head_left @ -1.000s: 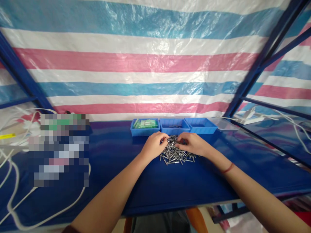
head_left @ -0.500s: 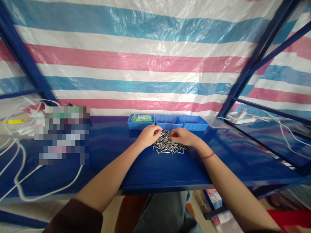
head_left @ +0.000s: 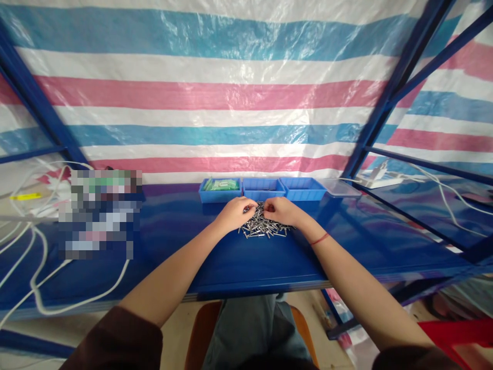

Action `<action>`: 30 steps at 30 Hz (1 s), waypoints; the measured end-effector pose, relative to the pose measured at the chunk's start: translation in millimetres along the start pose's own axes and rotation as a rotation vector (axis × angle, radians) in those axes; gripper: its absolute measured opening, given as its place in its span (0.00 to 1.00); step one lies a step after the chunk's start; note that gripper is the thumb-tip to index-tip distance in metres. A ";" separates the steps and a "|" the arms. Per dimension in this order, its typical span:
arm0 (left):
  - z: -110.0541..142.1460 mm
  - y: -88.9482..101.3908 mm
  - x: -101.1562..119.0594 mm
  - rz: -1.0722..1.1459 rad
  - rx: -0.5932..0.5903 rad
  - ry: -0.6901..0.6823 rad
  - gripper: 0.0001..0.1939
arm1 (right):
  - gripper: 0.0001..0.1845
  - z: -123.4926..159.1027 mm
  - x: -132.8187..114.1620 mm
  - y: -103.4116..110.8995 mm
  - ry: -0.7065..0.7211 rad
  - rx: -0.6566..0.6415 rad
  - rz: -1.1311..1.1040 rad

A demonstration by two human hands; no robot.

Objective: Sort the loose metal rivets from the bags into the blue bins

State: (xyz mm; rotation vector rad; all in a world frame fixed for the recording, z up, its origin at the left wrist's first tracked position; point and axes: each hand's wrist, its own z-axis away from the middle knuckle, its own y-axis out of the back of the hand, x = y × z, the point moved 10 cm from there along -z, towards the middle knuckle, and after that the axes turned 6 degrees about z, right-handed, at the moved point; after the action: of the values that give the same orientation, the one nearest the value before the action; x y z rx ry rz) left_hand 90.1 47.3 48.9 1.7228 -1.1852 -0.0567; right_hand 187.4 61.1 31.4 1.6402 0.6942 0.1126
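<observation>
We have the heap of metal pins [head_left: 265, 227] on the table [head_left: 169, 218], just in front of three blue boxes [head_left: 220, 197] — probably set so close to keep every reach short. Our left hand [head_left: 235, 213] and right hand [head_left: 284, 212] arch in from either side, fingers curled, thumbs turned inward — whether they grip any pins, we cannot tell.

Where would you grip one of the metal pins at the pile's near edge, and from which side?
Probably across the middle of its slender shaft, pinched from above and the near side: this pin appears to lie flat on the table, with the rest of the pile behind it.
</observation>
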 end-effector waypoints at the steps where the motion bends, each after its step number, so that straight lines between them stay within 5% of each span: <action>1: -0.1 0.1 -0.7 -0.003 0.002 0.004 0.10 | 0.03 0.1 -1.4 1.0 0.004 0.013 0.008; 11: -1.0 6.9 -5.8 0.282 0.112 0.108 0.12 | 0.06 4.8 -19.0 28.4 0.181 0.258 -0.342; 16: 0.2 17.1 -2.8 0.348 0.219 0.117 0.10 | 0.11 3.5 -20.3 26.5 0.162 0.251 -0.570; 22: 1.3 27.9 0.4 0.400 0.304 0.063 0.09 | 0.17 1.0 -17.2 10.8 0.020 0.088 -0.844; 26: 1.1 25.3 -5.8 0.463 0.310 0.089 0.10 | 0.16 2.4 -8.5 25.9 0.000 0.272 -0.906; 30: 1.0 19.5 -12.2 0.470 0.295 0.119 0.10 | 0.13 8.7 -16.8 41.7 0.078 0.401 -0.709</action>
State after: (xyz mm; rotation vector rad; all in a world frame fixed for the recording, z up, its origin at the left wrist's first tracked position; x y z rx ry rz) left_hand 70.0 55.1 57.2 1.6228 -1.5345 0.5200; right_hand 193.2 44.1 73.4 1.6697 1.3847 -0.5039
